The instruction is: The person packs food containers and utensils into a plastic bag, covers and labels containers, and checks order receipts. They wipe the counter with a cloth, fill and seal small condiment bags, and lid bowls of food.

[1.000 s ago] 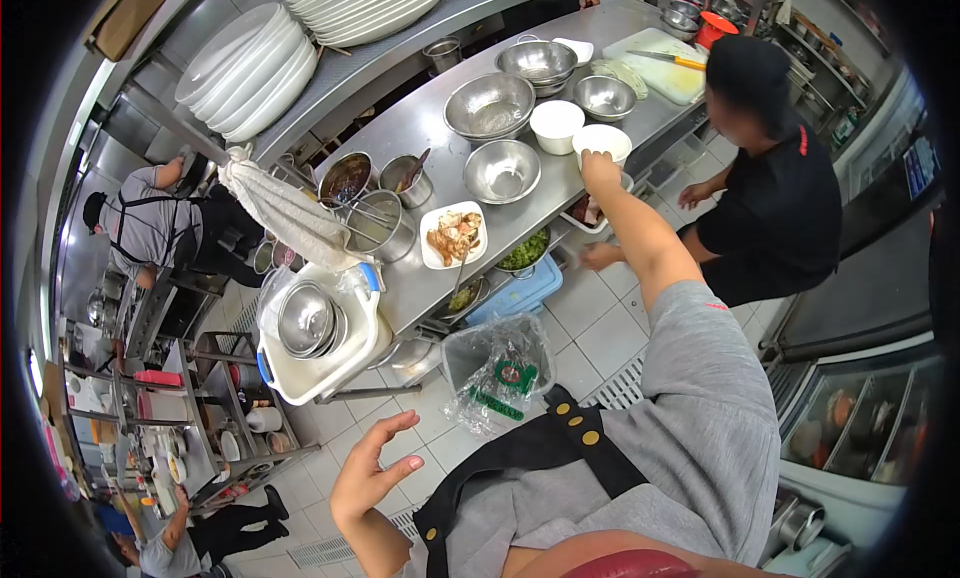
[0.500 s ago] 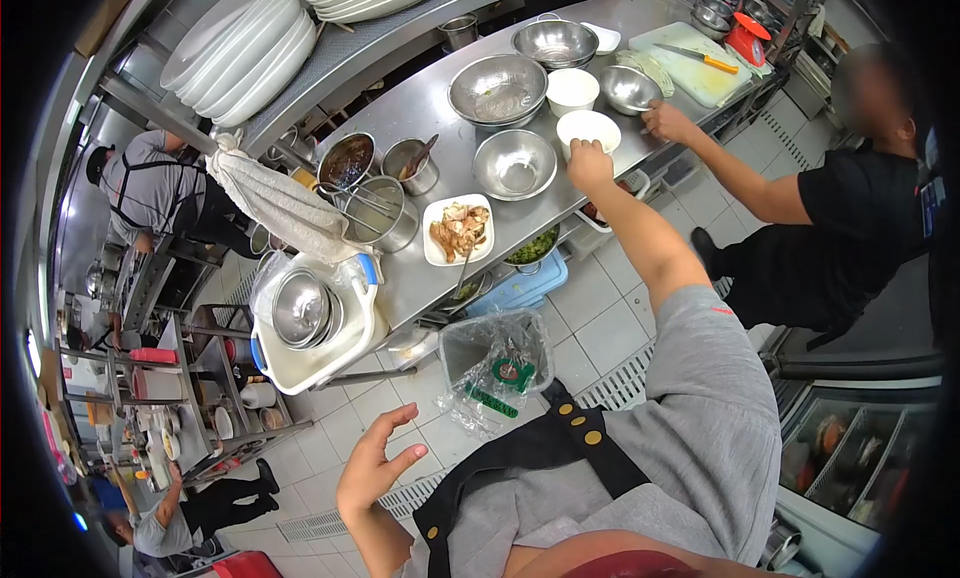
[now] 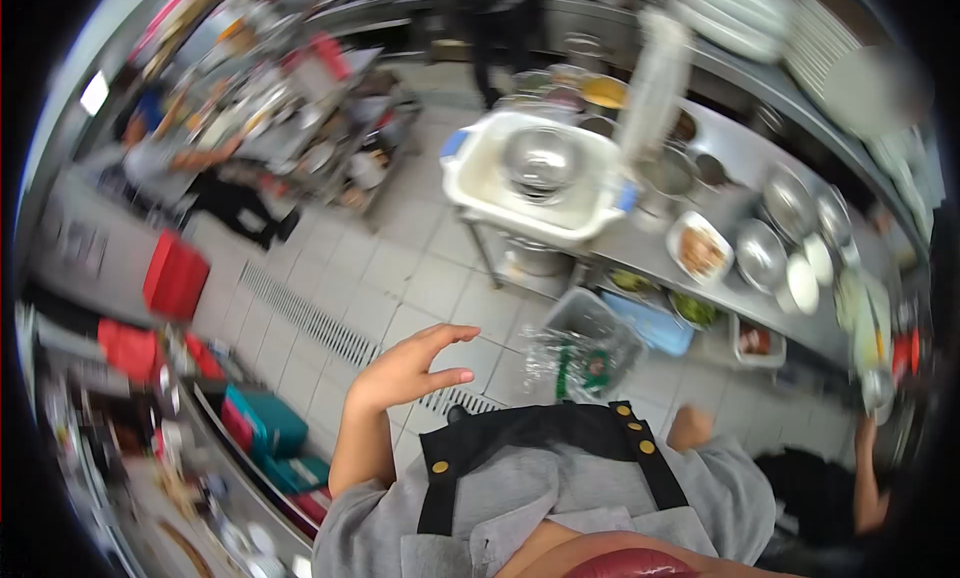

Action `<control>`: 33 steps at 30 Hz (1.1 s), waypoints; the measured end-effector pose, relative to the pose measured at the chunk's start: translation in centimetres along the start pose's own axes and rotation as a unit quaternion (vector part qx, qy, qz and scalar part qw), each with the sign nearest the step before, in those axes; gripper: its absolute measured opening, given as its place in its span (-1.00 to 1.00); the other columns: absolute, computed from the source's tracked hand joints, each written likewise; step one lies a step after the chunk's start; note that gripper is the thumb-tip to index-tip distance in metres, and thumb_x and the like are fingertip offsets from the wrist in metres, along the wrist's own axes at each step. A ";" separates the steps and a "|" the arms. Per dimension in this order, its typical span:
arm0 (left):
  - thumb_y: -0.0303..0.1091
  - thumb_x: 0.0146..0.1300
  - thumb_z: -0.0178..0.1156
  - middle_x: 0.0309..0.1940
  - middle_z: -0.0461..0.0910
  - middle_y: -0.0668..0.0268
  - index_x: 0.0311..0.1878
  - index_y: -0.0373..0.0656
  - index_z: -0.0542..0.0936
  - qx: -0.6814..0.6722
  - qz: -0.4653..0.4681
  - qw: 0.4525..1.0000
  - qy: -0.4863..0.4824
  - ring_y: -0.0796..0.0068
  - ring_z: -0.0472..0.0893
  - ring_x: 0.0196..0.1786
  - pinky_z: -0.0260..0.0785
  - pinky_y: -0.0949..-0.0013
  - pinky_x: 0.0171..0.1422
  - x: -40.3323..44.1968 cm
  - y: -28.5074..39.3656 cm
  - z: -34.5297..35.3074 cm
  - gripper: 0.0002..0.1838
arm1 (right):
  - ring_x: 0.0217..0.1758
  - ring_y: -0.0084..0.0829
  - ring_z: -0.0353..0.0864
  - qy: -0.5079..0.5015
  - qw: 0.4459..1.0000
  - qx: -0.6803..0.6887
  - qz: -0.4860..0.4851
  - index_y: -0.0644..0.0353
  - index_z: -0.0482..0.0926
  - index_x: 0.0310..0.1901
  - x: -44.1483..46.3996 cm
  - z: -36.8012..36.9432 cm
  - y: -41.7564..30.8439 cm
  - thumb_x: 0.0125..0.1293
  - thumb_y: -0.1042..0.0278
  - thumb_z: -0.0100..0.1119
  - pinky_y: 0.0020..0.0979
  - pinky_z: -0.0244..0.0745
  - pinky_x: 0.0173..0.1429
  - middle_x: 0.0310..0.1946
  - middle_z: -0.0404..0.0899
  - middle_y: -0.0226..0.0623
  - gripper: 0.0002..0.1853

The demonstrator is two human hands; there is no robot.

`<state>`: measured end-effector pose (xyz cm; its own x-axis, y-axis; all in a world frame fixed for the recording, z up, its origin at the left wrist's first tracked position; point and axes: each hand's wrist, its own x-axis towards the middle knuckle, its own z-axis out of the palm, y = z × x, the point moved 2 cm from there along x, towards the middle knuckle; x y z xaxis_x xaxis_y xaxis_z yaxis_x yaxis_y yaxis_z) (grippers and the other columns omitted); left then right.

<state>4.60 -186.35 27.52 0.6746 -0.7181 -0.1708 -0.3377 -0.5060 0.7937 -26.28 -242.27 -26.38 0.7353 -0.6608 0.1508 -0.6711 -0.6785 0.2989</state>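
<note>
My left hand (image 3: 412, 368) is raised over the tiled floor, thumb and fingers apart, holding nothing. Of my right arm only a short blurred piece of skin (image 3: 690, 427) shows beside the apron strap; its fingers cannot be made out. Nearest to it is a grey bin (image 3: 600, 323) with a clear plastic liner (image 3: 540, 363). On the steel counter, white bowls (image 3: 801, 284) stand beside a steel bowl (image 3: 760, 255). A white square dish (image 3: 699, 248) holds brown pieces of food. Motion blurs the scene.
A white tub (image 3: 470, 183) with steel bowls (image 3: 542, 161) stands at the counter's end. At the right a co-worker's arm (image 3: 868, 468) reaches toward a small metal bowl (image 3: 878, 389). A red bin (image 3: 176, 275) and floor drain grate (image 3: 310, 313) lie left. Another person (image 3: 205, 178) works farther back.
My view has swung left, so the counter now sits at the right. My right hand has left the white bowl and dropped back beside my body. The co-worker's arm is lower in view.
</note>
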 end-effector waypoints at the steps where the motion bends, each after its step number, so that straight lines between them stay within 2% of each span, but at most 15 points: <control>1: -0.13 0.31 0.37 0.22 0.56 0.05 0.37 -0.21 0.46 -0.003 -0.019 0.999 0.037 0.11 0.52 0.32 0.33 0.19 0.41 -2.9 -1.3 -1.1 -0.37 | -0.36 -0.14 0.60 -0.112 0.975 0.194 -0.005 0.28 0.64 -0.07 -1.8 -3.6 -2.5 0.28 0.02 0.22 -0.06 0.53 -0.22 -0.27 0.61 -0.04 -0.56; 2: -0.11 0.32 0.36 0.23 0.56 0.04 0.37 -0.21 0.45 -0.014 -0.031 0.998 0.059 0.10 0.52 0.32 0.33 0.18 0.41 -5.6 -2.8 -2.1 -0.36 | -0.37 -0.16 0.59 -0.189 0.929 0.316 -0.023 0.26 0.64 -0.11 -4.0 -6.6 -4.8 0.28 0.05 0.21 -0.07 0.53 -0.24 -0.30 0.59 -0.06 -0.60; 4: -0.09 0.33 0.35 0.23 0.56 0.03 0.38 -0.22 0.44 -0.020 -0.049 0.994 0.096 0.10 0.52 0.33 0.34 0.18 0.41 -11.1 -6.1 -4.0 -0.35 | -0.40 -0.19 0.57 -0.237 0.868 0.417 -0.129 0.23 0.64 -0.18 -6.0 -14.5 -10.4 0.28 0.11 0.19 -0.09 0.52 -0.27 -0.38 0.56 -0.10 -0.68; 7: -0.15 0.29 0.39 0.26 0.56 0.11 0.37 -0.25 0.45 -0.048 -0.065 0.986 0.147 0.20 0.51 0.33 0.32 0.21 0.43 -20.0 -11.6 -7.1 -0.34 | -0.44 -0.24 0.55 -0.241 0.786 0.485 -0.298 0.18 0.64 -0.29 -8.1 -28.9 -19.1 0.28 0.21 0.17 -0.11 0.52 -0.32 -0.49 0.50 -0.16 -0.79; 9: -0.16 0.28 0.40 0.27 0.55 0.10 0.37 -0.26 0.46 -0.077 -0.098 0.978 0.167 0.22 0.51 0.34 0.32 0.22 0.44 -25.5 -14.6 -9.5 -0.34 | -0.47 -0.28 0.53 -0.260 0.758 0.495 -0.335 0.14 0.64 -0.36 -9.0 -34.3 -25.0 0.28 0.27 0.16 -0.13 0.52 -0.35 -0.56 0.47 -0.20 -0.83; 12: -0.18 0.28 0.41 0.27 0.55 0.10 0.36 -0.27 0.46 -0.019 -0.133 0.963 0.234 0.22 0.51 0.34 0.30 0.22 0.45 -33.8 -17.9 -13.1 -0.35 | -0.50 -0.32 0.50 -0.350 0.745 0.488 -0.290 0.14 0.60 -0.40 -9.6 -35.3 -34.1 0.29 0.32 0.14 -0.18 0.51 -0.37 -0.60 0.43 -0.23 -0.85; 14: -0.16 0.27 0.41 0.25 0.56 0.09 0.36 -0.25 0.46 -0.033 -0.142 0.952 0.271 0.20 0.52 0.32 0.33 0.21 0.43 -38.7 -20.1 -14.9 -0.34 | -0.53 -0.37 0.45 -0.469 0.714 0.485 -0.185 0.15 0.53 -0.43 -7.8 -33.3 -42.5 0.30 0.34 0.12 -0.26 0.49 -0.37 -0.60 0.39 -0.26 -0.85; 16: -0.14 0.26 0.41 0.23 0.57 0.08 0.37 -0.22 0.46 -0.050 -0.153 0.939 0.304 0.18 0.53 0.31 0.36 0.20 0.41 -43.0 -22.0 -16.5 -0.33 | -0.56 -0.42 0.40 -0.580 0.666 0.464 -0.072 0.16 0.46 -0.45 -7.5 -34.7 -49.3 0.31 0.37 0.09 -0.33 0.47 -0.37 -0.60 0.35 -0.29 -0.83; 17: -0.17 0.27 0.41 0.25 0.56 0.12 0.38 -0.22 0.44 -0.064 -0.172 0.930 0.318 0.22 0.52 0.33 0.32 0.19 0.44 -44.9 -23.0 -17.1 -0.33 | -0.56 -0.42 0.40 -0.579 0.669 0.458 -0.080 0.16 0.46 -0.45 -8.3 -35.5 -50.7 0.31 0.37 0.09 -0.33 0.47 -0.37 -0.60 0.35 -0.29 -0.83; 18: -0.20 0.27 0.40 0.28 0.55 0.16 0.40 -0.21 0.42 -0.078 -0.192 0.921 0.331 0.25 0.51 0.35 0.27 0.18 0.47 -46.6 -24.1 -17.7 -0.32 | -0.51 -0.40 0.40 -0.437 0.711 0.466 -0.293 0.18 0.45 -0.37 -10.9 -42.4 -51.7 0.33 0.37 0.09 -0.35 0.51 -0.31 -0.50 0.41 -0.24 -0.86; 19: -0.20 0.27 0.40 0.28 0.55 0.16 0.40 -0.21 0.42 -0.082 -0.195 0.917 0.339 0.25 0.51 0.35 0.27 0.18 0.47 -48.0 -25.2 -18.3 -0.32 | -0.51 -0.40 0.41 -0.386 0.718 0.450 -0.364 0.18 0.46 -0.36 -11.6 -44.3 -54.0 0.34 0.36 0.09 -0.35 0.50 -0.32 -0.50 0.42 -0.25 -0.87; 20: -0.20 0.27 0.40 0.28 0.55 0.17 0.41 -0.20 0.42 -0.089 -0.212 0.907 0.354 0.26 0.50 0.35 0.27 0.18 0.47 -49.4 -26.3 -18.8 -0.31 | -0.51 -0.40 0.42 -0.388 0.715 0.433 -0.388 0.18 0.46 -0.35 -11.8 -44.2 -56.7 0.34 0.35 0.09 -0.35 0.50 -0.33 -0.50 0.43 -0.25 -0.87; 26: -0.14 0.25 0.42 0.23 0.58 0.09 0.33 -0.24 0.49 -0.075 -0.269 0.843 0.459 0.19 0.54 0.31 0.34 0.20 0.42 -56.7 -34.2 -23.1 -0.35 | -0.52 -0.40 0.48 -0.470 0.693 0.317 -0.445 0.16 0.49 -0.28 -10.6 -42.9 -77.2 0.36 0.31 0.10 -0.37 0.47 -0.41 -0.48 0.49 -0.27 -0.88; 30: -0.21 0.28 0.39 0.27 0.54 0.11 0.35 -0.29 0.46 -0.086 -0.319 0.777 0.536 0.27 0.48 0.35 0.25 0.23 0.48 -62.6 -37.5 -29.0 -0.36 | -0.52 -0.41 0.53 -0.523 0.663 0.221 -0.489 0.15 0.51 -0.24 -12.4 -43.6 -98.3 0.38 0.29 0.11 -0.37 0.45 -0.46 -0.47 0.53 -0.29 -0.87; 33: -0.19 0.28 0.39 0.27 0.54 0.12 0.36 -0.27 0.46 -0.096 -0.356 0.725 0.582 0.27 0.49 0.35 0.25 0.22 0.47 -65.7 -39.2 -33.1 -0.35 | -0.52 -0.41 0.56 -0.560 0.656 0.201 -0.465 0.14 0.53 -0.20 -16.4 -46.1 -113.7 0.39 0.27 0.12 -0.38 0.44 -0.49 -0.46 0.56 -0.30 -0.86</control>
<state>-4.77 -103.54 26.95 0.7671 0.6390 -0.0578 0.3909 -0.3939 0.8319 42.39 -139.50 -19.40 0.4639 0.4297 -0.7747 -0.1185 -0.8365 -0.5349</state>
